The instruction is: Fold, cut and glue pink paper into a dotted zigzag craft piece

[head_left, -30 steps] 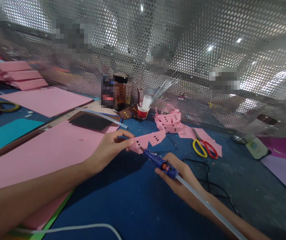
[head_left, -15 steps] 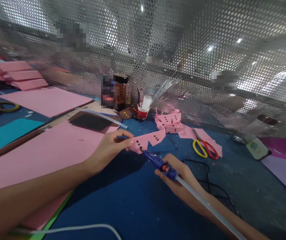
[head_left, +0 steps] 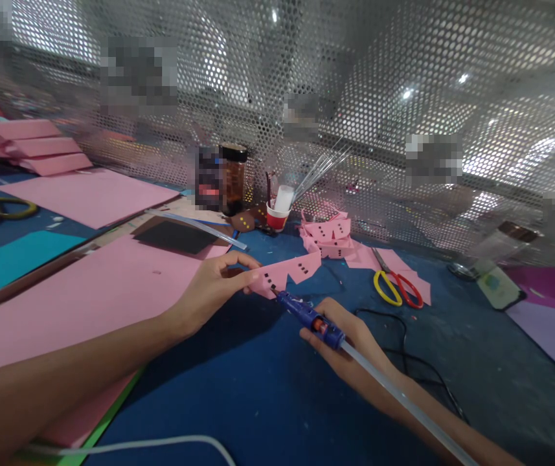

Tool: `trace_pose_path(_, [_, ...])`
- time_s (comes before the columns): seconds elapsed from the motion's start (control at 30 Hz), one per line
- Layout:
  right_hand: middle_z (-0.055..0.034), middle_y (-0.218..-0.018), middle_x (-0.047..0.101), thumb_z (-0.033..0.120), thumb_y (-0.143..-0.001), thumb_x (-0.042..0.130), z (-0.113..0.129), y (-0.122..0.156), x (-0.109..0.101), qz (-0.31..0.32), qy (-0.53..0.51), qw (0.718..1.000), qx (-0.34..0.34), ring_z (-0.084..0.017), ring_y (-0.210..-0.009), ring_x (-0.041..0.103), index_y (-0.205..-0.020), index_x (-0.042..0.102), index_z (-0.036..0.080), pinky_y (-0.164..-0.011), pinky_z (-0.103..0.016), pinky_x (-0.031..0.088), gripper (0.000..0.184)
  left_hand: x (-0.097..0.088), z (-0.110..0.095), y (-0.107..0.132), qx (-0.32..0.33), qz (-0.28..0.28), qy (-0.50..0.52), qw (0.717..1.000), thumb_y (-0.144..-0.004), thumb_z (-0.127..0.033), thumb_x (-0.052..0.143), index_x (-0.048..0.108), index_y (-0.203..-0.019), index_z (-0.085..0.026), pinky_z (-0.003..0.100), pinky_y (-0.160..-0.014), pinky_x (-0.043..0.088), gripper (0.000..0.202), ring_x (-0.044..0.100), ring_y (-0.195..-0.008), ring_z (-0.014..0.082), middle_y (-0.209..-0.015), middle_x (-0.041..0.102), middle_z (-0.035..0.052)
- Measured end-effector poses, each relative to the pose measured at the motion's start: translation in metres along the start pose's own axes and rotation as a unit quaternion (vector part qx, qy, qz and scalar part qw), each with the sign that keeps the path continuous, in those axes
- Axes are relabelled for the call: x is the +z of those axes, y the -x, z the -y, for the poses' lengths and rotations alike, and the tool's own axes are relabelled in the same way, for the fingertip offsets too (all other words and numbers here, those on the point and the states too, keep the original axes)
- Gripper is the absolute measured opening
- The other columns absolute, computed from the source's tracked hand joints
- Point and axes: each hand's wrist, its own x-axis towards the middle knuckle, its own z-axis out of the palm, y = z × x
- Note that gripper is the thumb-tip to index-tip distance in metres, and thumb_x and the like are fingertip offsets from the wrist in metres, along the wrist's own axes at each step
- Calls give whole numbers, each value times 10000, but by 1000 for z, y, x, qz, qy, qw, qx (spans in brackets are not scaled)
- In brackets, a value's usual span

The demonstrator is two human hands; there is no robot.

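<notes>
Between the thumb and fingers of my left hand (head_left: 219,281) is the near end of a pink paper strip (head_left: 284,272). The strip has a notch in its lower edge and small black squares in clusters. My right hand (head_left: 350,343) is closed around a blue hot glue gun (head_left: 309,317), its nozzle at the strip's lower edge near the left-hand squares. I cannot tell whether the nozzle touches the paper. A long clear glue stick (head_left: 403,398) juts from the back of the gun. Behind the strip sits a pile of similar pink notched pieces (head_left: 328,236).
Scissors (head_left: 396,289) with yellow and red handles lie right of the pile. A paper cup (head_left: 278,217) with glue sticks and a dark-lidded jar (head_left: 234,178) stand before the perforated metal screen (head_left: 379,97). Large pink sheets (head_left: 126,291) cover the left; a black cord (head_left: 406,336) curls at right.
Almost nothing differs. Both hands, the strip and the glue gun keep their places, with only a very slight shift of the view.
</notes>
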Motion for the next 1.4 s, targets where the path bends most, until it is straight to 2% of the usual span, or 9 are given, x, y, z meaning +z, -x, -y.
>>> trace_pose_path(0.53, [24, -841, 538, 281, -901, 631, -2, 1, 0, -7, -22, 999, 34, -115, -688, 495, -864, 515, 220, -633, -226, 406, 137, 1, -3, 0, 0, -10, -3, 1000, -809, -335, 707, 693, -868, -171, 291, -676, 462, 176, 591, -713, 159, -876, 694, 33])
trace_pose_path(1.07, [20, -815, 536, 277, -903, 621, 6, 2, -2, 1, -12, 1000, 8, -116, -665, 481, -848, 523, 215, -606, -226, 405, 128, 1, -1, 1, 0, -11, 0, 1000, -796, -355, 708, 695, -858, -178, 290, -664, 468, 188, 585, -693, 156, -912, 705, 44])
trace_pose_path(1.4, [-7, -856, 575, 261, -889, 633, 9, 1, -7, -18, -33, 999, 13, -133, -727, 548, -866, 557, 209, -594, -220, 424, 95, -1, -4, -1, -6, -3, 7, 1000, -799, -350, 708, 696, -851, -170, 274, -654, 464, 188, 577, -693, 149, -894, 693, 35])
